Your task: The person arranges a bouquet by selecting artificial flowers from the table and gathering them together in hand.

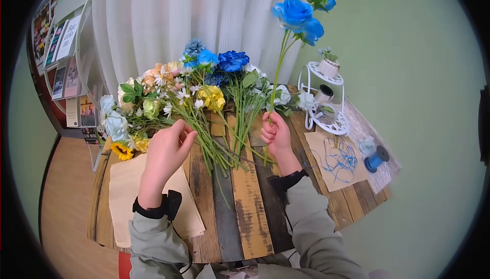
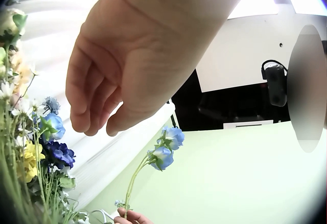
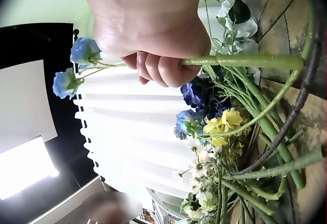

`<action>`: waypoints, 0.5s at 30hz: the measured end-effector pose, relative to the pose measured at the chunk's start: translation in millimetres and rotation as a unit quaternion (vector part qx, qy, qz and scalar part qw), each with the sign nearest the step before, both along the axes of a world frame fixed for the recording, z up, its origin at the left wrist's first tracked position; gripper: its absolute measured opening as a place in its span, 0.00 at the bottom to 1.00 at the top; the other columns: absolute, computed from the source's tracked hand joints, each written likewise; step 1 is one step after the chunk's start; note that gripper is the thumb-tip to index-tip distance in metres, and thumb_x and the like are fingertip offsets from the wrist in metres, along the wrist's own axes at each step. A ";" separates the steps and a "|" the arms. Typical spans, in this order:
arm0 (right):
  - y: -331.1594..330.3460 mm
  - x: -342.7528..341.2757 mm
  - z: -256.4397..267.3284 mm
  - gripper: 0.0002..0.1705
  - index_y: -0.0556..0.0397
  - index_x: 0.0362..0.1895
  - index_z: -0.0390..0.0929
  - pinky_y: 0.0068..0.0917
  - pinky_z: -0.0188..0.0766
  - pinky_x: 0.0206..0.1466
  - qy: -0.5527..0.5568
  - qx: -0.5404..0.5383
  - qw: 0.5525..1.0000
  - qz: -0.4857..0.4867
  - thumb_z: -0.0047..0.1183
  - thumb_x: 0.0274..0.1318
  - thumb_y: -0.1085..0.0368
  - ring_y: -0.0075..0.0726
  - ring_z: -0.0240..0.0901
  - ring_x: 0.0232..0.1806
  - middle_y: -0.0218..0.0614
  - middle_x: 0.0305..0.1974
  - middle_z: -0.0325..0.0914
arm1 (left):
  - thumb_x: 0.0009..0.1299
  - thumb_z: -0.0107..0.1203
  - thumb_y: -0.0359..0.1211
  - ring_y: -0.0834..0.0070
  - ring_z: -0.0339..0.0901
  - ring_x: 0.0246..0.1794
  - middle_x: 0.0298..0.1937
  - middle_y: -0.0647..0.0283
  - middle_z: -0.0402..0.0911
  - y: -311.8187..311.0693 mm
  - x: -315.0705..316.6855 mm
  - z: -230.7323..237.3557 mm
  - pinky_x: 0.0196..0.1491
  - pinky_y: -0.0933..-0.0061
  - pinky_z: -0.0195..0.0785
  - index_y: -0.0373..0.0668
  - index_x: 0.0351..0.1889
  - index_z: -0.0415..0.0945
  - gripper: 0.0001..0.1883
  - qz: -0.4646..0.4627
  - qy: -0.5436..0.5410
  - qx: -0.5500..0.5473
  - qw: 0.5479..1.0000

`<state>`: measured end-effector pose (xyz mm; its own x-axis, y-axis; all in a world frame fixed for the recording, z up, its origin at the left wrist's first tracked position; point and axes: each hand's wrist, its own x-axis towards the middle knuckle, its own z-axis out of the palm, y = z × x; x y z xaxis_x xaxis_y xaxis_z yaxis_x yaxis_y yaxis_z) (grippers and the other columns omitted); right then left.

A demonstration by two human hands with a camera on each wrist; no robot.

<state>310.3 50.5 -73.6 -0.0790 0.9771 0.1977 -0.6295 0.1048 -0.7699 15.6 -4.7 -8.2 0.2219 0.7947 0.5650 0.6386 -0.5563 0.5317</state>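
Observation:
In the head view the right hand (image 1: pixel 277 137) grips the green stem of a blue rose spray (image 1: pixel 293 15), held upright with its blooms above the table. The right wrist view shows that hand (image 3: pixel 158 55) with its fingers curled round the thick stem (image 3: pixel 245 60), whose lower end points toward the tabletop. My left hand (image 1: pixel 171 149) hovers over the left part of the table, near the cut stems, fingers loosely bent and holding nothing. In the left wrist view the left hand (image 2: pixel 117 76) hangs with fingers relaxed; the blue roses (image 2: pixel 166 150) appear beyond it.
Mixed flowers, with yellow (image 1: pixel 211 97) and dark blue (image 1: pixel 233 61) blooms, lie across the back of the wooden table (image 1: pixel 250 212). Brown paper sheets (image 1: pixel 122 197) lie at left. A white stand (image 1: pixel 334 126), a blue ribbon spool (image 1: pixel 376 159) and loose ribbon (image 1: pixel 339 164) are at right.

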 end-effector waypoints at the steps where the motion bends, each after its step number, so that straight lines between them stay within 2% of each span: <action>1: 0.7 -0.2 -0.7 0.10 0.49 0.34 0.66 0.18 0.31 0.12 -0.001 0.001 1.000 -0.002 0.37 0.63 0.59 0.15 0.35 0.09 0.19 0.12 0.43 | 0.66 0.53 0.32 0.78 0.71 0.14 0.16 0.63 0.73 -0.3 0.4 -0.2 0.19 0.77 0.59 0.36 0.31 0.70 0.08 0.001 0.003 -0.001 1.000; 9: -4.3 -3.2 5.8 0.09 0.50 0.33 0.66 0.18 0.32 0.12 -0.017 0.002 1.000 -0.014 0.38 0.63 0.60 0.14 0.35 0.09 0.19 0.12 0.44 | 0.67 0.53 0.33 0.76 0.71 0.14 0.18 0.61 0.74 0.1 1.4 -2.0 0.20 0.76 0.60 0.36 0.33 0.71 0.09 -0.002 0.023 -0.027 0.999; 11: -5.1 -7.7 7.1 0.09 0.50 0.33 0.66 0.18 0.32 0.12 -0.010 0.006 1.000 0.005 0.39 0.63 0.60 0.14 0.36 0.09 0.19 0.12 0.44 | 0.68 0.52 0.33 0.75 0.72 0.15 0.22 0.58 0.75 0.8 7.7 -6.3 0.21 0.75 0.62 0.36 0.35 0.72 0.08 -0.037 -0.024 0.014 0.999; 13: -7.8 -13.8 10.9 0.10 0.50 0.33 0.66 0.17 0.33 0.12 -0.025 -0.001 0.999 0.036 0.38 0.64 0.60 0.14 0.36 0.10 0.19 0.13 0.46 | 0.69 0.50 0.35 0.78 0.74 0.19 0.29 0.60 0.78 2.7 22.2 -16.9 0.24 0.75 0.65 0.35 0.43 0.72 0.11 -0.079 -0.094 -0.032 0.992; 14: -11.2 -19.4 14.2 0.10 0.50 0.33 0.66 0.17 0.33 0.12 -0.034 0.000 0.998 0.053 0.38 0.65 0.59 0.14 0.37 0.10 0.20 0.13 0.46 | 0.70 0.49 0.36 0.80 0.74 0.21 0.38 0.61 0.78 1.1 31.1 -21.2 0.24 0.77 0.65 0.36 0.50 0.69 0.16 -0.116 -0.120 -0.075 0.983; 15: -14.3 -28.0 16.5 0.10 0.50 0.33 0.66 0.17 0.33 0.12 -0.036 -0.001 0.997 0.063 0.38 0.65 0.59 0.14 0.37 0.10 0.20 0.13 0.46 | 0.71 0.48 0.37 0.80 0.74 0.25 0.44 0.62 0.77 -3.3 39.6 -20.2 0.24 0.79 0.65 0.36 0.58 0.63 0.21 -0.163 -0.180 -0.194 0.950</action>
